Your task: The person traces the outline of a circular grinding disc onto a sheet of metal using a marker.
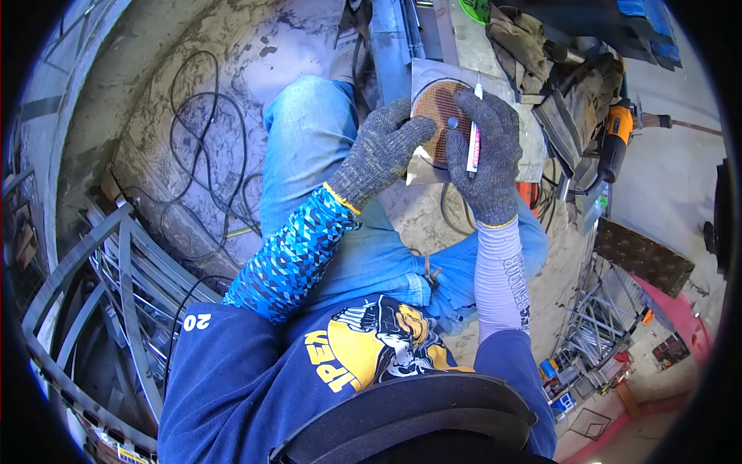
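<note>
A brown, round mesh-faced cutting disc [437, 104] with a centre hole lies against a square grey metal sheet [423, 72]. My left hand [385, 148], in a dark knitted glove, is closed at their left side, its thumb over the disc's edge. In the matching glove, my right hand [495, 155] is closed round a white marker pen [473, 151] with a pink label. The pen stands lengthwise across the disc's right part, and the right fingers cover some of the disc. Both hands are above my bent legs.
An orange and black angle grinder [617, 139] lies to the right. Crumpled dark cloths [533, 54] lie beyond my right hand. Black cable [202, 147] loops across the floor on the left, above stacked metal bars [127, 271]. A brown plate [643, 255] is at right.
</note>
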A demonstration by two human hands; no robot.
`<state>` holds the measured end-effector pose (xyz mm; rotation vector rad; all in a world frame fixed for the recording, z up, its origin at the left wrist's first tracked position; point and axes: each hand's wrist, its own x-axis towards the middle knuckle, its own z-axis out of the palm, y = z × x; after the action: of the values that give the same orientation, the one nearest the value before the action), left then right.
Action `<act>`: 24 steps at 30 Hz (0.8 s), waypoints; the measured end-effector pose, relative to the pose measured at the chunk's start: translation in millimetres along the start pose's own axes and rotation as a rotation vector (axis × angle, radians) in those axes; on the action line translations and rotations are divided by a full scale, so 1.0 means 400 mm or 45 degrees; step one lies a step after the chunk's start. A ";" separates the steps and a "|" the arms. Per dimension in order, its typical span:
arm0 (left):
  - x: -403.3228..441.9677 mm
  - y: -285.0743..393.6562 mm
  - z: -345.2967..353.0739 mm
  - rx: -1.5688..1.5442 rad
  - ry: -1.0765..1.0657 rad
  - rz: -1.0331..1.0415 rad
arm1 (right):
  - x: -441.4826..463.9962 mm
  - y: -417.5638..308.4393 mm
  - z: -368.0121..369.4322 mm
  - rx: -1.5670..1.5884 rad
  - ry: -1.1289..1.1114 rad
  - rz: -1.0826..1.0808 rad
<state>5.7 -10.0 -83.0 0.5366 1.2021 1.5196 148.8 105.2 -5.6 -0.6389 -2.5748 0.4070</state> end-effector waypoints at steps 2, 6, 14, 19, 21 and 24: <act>-0.003 0.007 0.000 -0.067 -0.010 -0.037 | 0.003 0.000 -0.002 0.003 -0.011 -0.001; -0.004 0.004 0.002 -0.111 -0.019 -0.025 | 0.001 0.003 0.000 0.008 -0.023 0.009; 0.003 -0.032 -0.007 0.007 -0.019 0.052 | 0.005 -0.008 -0.006 -0.009 -0.028 -0.002; 0.002 0.013 0.006 0.123 0.047 0.036 | 0.008 -0.009 -0.004 -0.011 -0.036 0.020; 0.005 0.002 0.004 0.174 0.050 0.040 | 0.007 -0.008 -0.002 -0.031 -0.028 0.006; 0.006 -0.014 0.010 0.124 0.064 0.115 | 0.007 -0.007 0.001 -0.029 -0.024 0.001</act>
<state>10.6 -6.8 -87.0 0.6273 1.3113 1.5643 145.3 104.2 -3.8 -0.6471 -2.6005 0.3863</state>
